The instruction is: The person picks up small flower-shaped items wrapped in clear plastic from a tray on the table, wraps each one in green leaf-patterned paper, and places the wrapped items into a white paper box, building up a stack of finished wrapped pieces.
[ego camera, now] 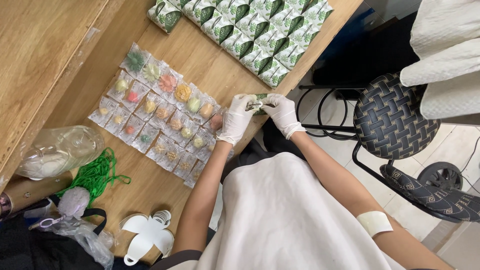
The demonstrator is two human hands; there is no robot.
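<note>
Gloved left hand (236,120) and right hand (282,113) pinch one small leaf-print box (260,102); many finished boxes (250,32) sit behind, wrapped sweets (160,112) still wait on the table (210,70).

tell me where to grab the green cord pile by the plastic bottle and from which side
Judging by its pose, take the green cord pile at the loose loop trailing toward the table's near edge, coming from above on that side. The loop lies flat and apart from the bundle, while the clear plastic bottle crowds the far side and a pale pompom sits beside it.

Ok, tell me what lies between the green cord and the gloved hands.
In the head view, rows of small clear packets with coloured shapes cover the table between the green cord and the hands.
</note>
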